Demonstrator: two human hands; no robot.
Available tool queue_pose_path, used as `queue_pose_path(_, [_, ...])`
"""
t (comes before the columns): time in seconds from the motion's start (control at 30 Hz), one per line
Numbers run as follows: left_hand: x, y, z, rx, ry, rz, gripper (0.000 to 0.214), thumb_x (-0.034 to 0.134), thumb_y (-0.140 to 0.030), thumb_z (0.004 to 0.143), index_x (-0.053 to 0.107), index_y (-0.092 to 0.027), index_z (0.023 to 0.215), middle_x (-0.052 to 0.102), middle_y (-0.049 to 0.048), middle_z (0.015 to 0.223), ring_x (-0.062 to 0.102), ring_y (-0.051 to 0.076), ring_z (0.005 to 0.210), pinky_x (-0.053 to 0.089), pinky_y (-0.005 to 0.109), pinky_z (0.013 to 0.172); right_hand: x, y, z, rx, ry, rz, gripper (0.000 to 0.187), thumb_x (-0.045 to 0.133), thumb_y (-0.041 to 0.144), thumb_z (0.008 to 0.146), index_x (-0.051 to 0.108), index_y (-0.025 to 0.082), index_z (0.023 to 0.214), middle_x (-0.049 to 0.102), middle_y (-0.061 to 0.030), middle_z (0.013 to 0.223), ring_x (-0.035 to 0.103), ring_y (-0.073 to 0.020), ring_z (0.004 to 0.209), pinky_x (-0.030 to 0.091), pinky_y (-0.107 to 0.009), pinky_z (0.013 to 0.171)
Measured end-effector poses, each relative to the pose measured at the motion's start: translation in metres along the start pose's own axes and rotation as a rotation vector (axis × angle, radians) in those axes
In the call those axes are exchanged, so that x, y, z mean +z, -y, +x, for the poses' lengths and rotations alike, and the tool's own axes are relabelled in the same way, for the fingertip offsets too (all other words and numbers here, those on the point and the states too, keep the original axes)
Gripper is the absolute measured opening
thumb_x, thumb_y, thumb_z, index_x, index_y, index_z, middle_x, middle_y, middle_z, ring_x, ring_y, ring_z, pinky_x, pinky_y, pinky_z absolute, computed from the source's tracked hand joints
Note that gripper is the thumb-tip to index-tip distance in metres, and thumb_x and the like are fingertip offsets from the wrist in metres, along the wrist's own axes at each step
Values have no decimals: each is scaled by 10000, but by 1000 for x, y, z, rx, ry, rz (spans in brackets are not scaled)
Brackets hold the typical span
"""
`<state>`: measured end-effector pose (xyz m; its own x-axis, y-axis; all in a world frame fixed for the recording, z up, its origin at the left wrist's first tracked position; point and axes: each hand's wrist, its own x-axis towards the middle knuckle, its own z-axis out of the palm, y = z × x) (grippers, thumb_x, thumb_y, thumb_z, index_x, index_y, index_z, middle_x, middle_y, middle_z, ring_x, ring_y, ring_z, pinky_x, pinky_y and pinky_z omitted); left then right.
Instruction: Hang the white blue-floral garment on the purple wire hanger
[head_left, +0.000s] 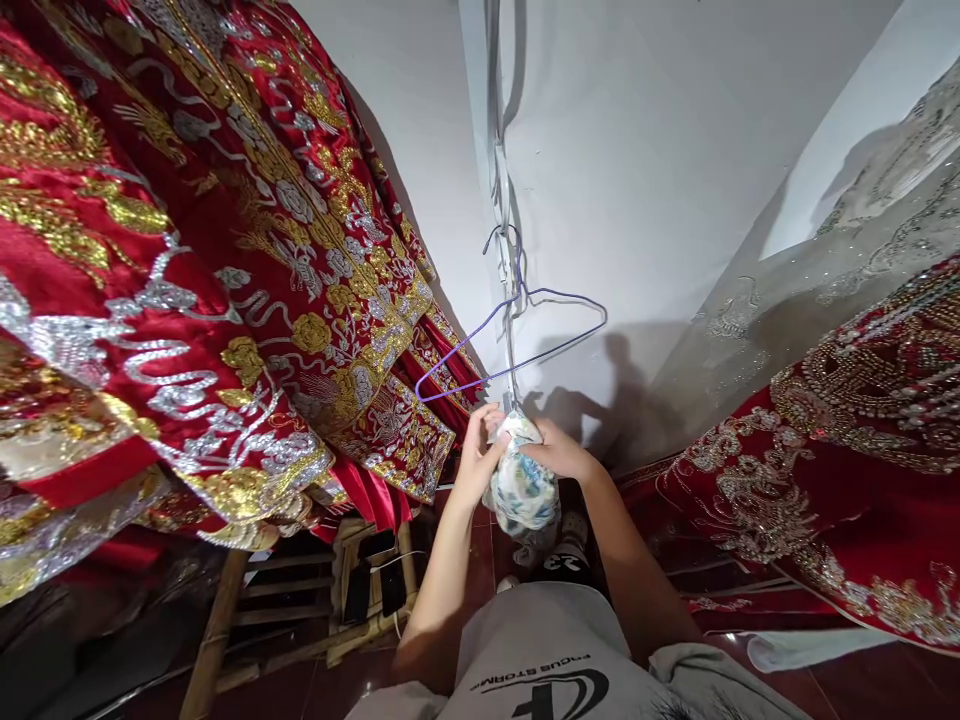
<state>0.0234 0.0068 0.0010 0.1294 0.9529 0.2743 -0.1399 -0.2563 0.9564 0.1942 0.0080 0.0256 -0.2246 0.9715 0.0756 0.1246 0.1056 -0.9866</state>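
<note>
A bunched white cloth (525,492) with blue and yellow print hangs in front of my body, low by the wall. My left hand (480,455) pinches its upper left edge, some fingers raised. On the other side, my right hand (561,452) is closed on the cloth's upper right edge, thumb on top. Just above both hands is a bare purple clothes hanger (517,298), its hook up by the white cables (501,190) that run down the wall. The cloth's folds hide its exact kind.
Red embroidered garments (300,250) with gold and silver work hang at the left. Another beaded red garment (862,450) and a sheer pale fabric (825,250) fill the right. A bamboo chair (337,630) stands low at the left on the tiled floor.
</note>
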Motion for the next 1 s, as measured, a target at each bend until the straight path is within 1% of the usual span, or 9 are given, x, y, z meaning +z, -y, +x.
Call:
queue_pose_path(0.1, [-10,-1,-12,-168,369,78,398,681,-519,886,720,-180,1092,736,75,962,686,243,910,563,343,844,-19,25,10,-149,-42,-3,110,603,224,718,676,192,794,690,-41,796,633,-229,793,507,-321,724])
queue_pose_path(0.2, [-22,-3,-23,-240,530,252,357,638,-505,905,743,-165,888,754,62,887,683,247,832,569,339,791,-38,45,29,-232,-205,-96,267,579,198,746,701,222,983,716,-52,957,647,-255,1008,510,-331,867])
queue_pose_path(0.3, [-47,-5,-21,-198,451,417,275,640,-448,883,745,-195,888,762,58,852,683,246,785,553,327,761,-52,45,47,-141,-241,-233,177,558,265,818,703,213,905,711,-57,862,658,-264,948,511,-327,812])
queue_pose_path(0.47, [-99,-19,7,-112,168,773,286,759,-379,692,573,-250,518,553,4,460,512,203,425,464,296,543,-65,27,51,-122,-409,-362,176,602,327,774,695,178,785,726,-61,784,656,-278,856,490,-331,737])
queue_pose_path(0.6, [-113,-54,42,114,180,977,133,646,-349,761,678,-232,705,709,83,771,670,272,780,532,366,853,-71,25,45,-121,-435,-386,155,614,311,744,697,182,767,707,-52,723,639,-266,813,484,-338,751])
queue_pose_path(0.7, [-110,-80,70,269,170,1075,172,574,-327,800,661,-210,709,690,112,886,636,300,958,467,439,1014,-71,29,42,-120,-402,-358,159,616,335,762,678,190,744,669,-32,668,608,-238,744,474,-316,706])
queue_pose_path(0.77, [-111,-89,89,244,168,1105,184,591,-314,784,623,-207,637,652,99,797,619,288,859,484,431,944,-70,32,40,-126,-381,-337,175,598,352,779,659,197,728,646,-20,648,583,-220,699,454,-301,662])
queue_pose_path(0.93, [-123,-82,121,-146,387,1070,340,727,-271,689,505,-220,437,411,-11,429,458,177,471,437,335,631,-65,33,32,-156,-413,-314,143,574,302,744,672,198,756,671,-24,700,581,-212,701,425,-292,655])
queue_pose_path(1.0, [-119,-82,125,-123,406,1066,291,727,-240,677,525,-214,469,451,-10,463,467,170,476,454,337,641,-61,33,30,-160,-415,-297,135,565,284,731,668,198,731,677,-26,706,587,-212,708,414,-288,656])
